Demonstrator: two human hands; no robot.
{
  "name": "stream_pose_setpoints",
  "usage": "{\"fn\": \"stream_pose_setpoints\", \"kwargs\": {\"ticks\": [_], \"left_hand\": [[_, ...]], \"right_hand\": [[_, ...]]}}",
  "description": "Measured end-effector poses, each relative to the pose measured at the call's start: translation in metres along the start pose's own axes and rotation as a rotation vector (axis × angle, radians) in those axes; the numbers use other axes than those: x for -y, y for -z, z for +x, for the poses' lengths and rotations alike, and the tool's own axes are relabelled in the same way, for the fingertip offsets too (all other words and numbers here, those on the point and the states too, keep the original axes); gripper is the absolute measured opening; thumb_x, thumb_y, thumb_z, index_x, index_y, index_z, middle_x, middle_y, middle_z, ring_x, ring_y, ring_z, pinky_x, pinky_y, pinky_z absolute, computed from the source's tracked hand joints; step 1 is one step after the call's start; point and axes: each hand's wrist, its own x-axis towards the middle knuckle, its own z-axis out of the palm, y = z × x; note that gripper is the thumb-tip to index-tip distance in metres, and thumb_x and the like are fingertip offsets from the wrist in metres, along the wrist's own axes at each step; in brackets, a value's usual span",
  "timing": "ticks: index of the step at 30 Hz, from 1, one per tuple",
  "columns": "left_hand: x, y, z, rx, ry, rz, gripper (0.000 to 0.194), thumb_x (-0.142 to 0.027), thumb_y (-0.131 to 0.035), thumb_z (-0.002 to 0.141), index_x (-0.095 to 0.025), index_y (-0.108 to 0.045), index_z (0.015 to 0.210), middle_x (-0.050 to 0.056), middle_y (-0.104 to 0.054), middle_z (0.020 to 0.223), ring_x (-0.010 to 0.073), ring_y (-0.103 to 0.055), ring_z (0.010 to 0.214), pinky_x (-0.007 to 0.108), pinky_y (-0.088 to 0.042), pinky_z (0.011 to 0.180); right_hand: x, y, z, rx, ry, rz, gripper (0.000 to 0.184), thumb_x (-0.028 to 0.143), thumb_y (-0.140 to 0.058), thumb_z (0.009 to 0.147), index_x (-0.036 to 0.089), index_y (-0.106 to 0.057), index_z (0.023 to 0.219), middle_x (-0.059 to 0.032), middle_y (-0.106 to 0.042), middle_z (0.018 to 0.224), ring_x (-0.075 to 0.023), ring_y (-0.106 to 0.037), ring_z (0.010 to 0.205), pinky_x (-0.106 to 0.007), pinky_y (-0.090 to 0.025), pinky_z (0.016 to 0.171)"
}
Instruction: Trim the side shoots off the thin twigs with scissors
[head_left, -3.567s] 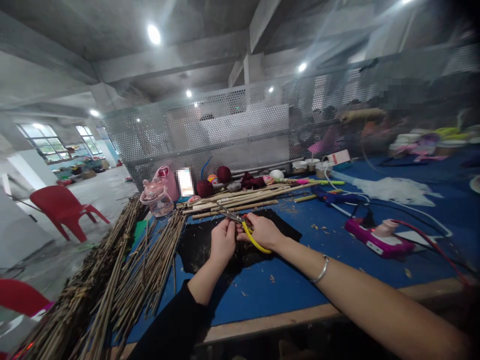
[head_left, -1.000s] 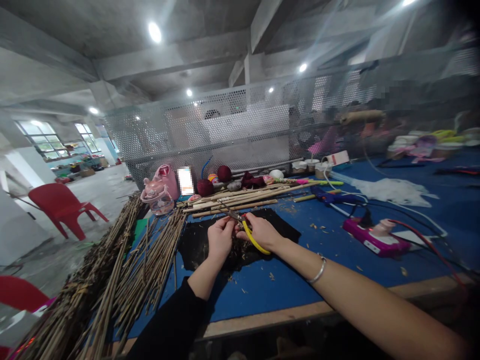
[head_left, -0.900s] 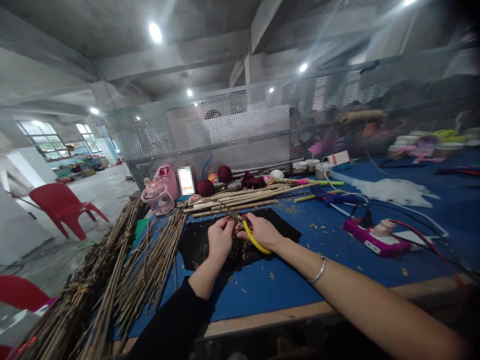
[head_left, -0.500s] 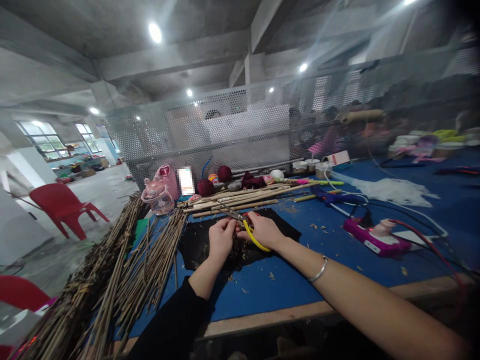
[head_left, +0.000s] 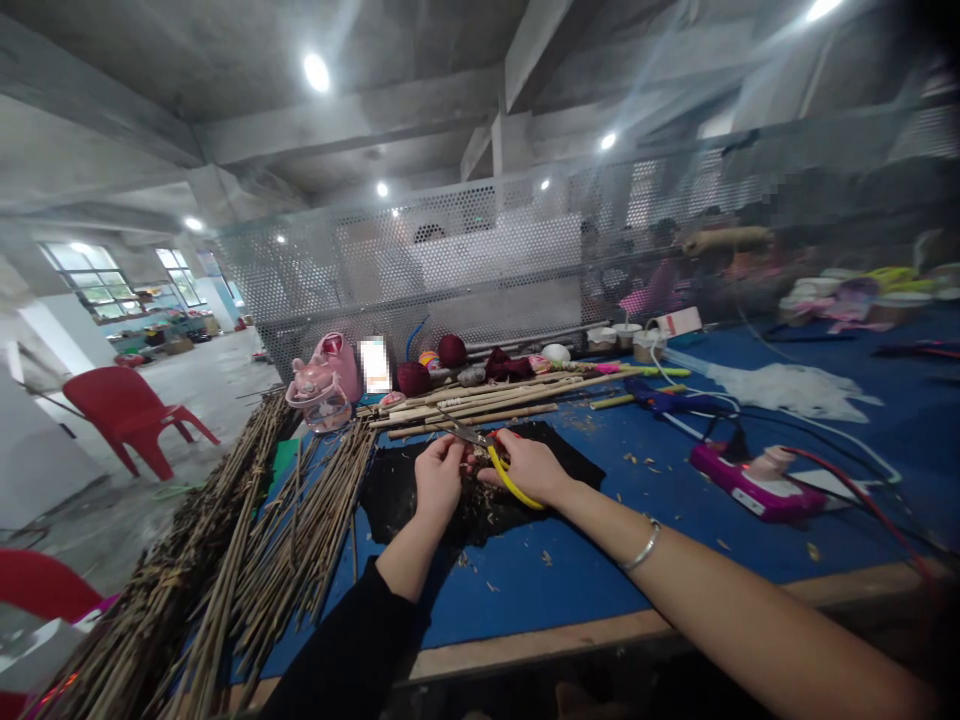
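My right hand (head_left: pixel 531 466) is closed round the yellow handles of a pair of scissors (head_left: pixel 501 470), whose blades point up and left. My left hand (head_left: pixel 438 482) is closed beside the blades, pinching something small that I cannot make out. Both hands hover over a black cloth (head_left: pixel 397 484) strewn with wood shavings, which lies on the blue table (head_left: pixel 600 560).
A big heap of thin brown sticks (head_left: pixel 225 560) covers the left of the table. Pale peeled sticks (head_left: pixel 510 392) lie behind the cloth, with dark red yarn balls (head_left: pixel 412 378) and a pink bottle (head_left: pixel 324 394). A pink glue gun (head_left: pixel 750 482) with cables lies at right. A perforated metal screen (head_left: pixel 480 270) stands behind.
Both hands have stayed over the black cloth with only slight shifts of the scissors. The view has dropped a little.
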Motion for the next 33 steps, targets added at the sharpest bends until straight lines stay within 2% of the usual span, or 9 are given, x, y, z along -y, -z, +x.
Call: {"fn": "stream_pose_setpoints", "kwargs": {"ticks": [5,9,18,24,29,33], "left_hand": [[0.0031,-0.0003,0.0008,0.054,0.011,-0.012,0.02,-0.031,-0.059,0.068,-0.012,-0.064,0.072,0.0,-0.058,0.06,0.0084,-0.051,0.053,0.019,-0.042,0.053],[0.0037,-0.001,-0.0013,0.085,0.012,-0.004,0.022,-0.032,-0.06,0.068,-0.012,-0.065,0.075,0.001,-0.059,0.061,0.0087,-0.051,0.054,0.019,-0.042,0.053],[0.0037,-0.0044,-0.0031,0.055,0.022,-0.012,0.023,-0.033,-0.061,0.066,-0.011,-0.066,0.073,0.002,-0.062,0.061,0.0094,-0.053,0.053,0.021,-0.044,0.056],[0.0019,-0.0052,-0.0054,0.031,-0.028,0.033,0.023,-0.033,-0.059,0.068,-0.013,-0.067,0.075,0.001,-0.062,0.06,0.01,-0.053,0.053,0.02,-0.043,0.053],[-0.0008,-0.0056,-0.0054,-0.012,-0.028,0.064,0.022,-0.032,-0.06,0.068,-0.011,-0.066,0.073,0.001,-0.061,0.059,0.0101,-0.053,0.052,0.02,-0.044,0.053],[-0.003,-0.0048,-0.005,-0.002,-0.017,0.042,0.022,-0.032,-0.06,0.067,-0.011,-0.066,0.07,0.001,-0.061,0.059,0.0097,-0.054,0.052,0.02,-0.044,0.053]], "right_hand": [[0.0008,0.0011,-0.0014,-0.006,0.04,0.03,0.049,0.061,-0.052,0.068,0.019,-0.044,0.093,-0.006,-0.061,0.087,-0.0213,-0.059,0.079,-0.024,-0.032,0.059],[-0.0006,0.0015,-0.0015,0.01,0.042,0.043,0.047,0.06,-0.051,0.07,0.019,-0.043,0.092,-0.0056,-0.06,0.082,-0.0196,-0.058,0.074,-0.024,-0.032,0.059],[0.0004,0.0021,0.0005,-0.075,0.079,0.003,0.051,0.057,-0.059,0.063,0.017,-0.045,0.092,-0.0093,-0.056,0.091,-0.0229,-0.054,0.087,-0.03,-0.035,0.072],[0.0023,0.0006,-0.0004,0.02,0.021,0.055,0.049,0.059,-0.054,0.068,0.019,-0.043,0.094,-0.006,-0.061,0.08,-0.021,-0.059,0.073,-0.025,-0.032,0.058],[0.0027,0.0001,0.0002,0.037,-0.031,0.052,0.049,0.061,-0.055,0.066,0.019,-0.044,0.089,-0.0064,-0.062,0.079,-0.0221,-0.06,0.074,-0.024,-0.031,0.056],[0.0017,0.0009,0.0003,0.04,-0.033,0.062,0.047,0.063,-0.053,0.066,0.02,-0.045,0.086,-0.0059,-0.063,0.079,-0.0212,-0.06,0.072,-0.024,-0.03,0.054]]}}
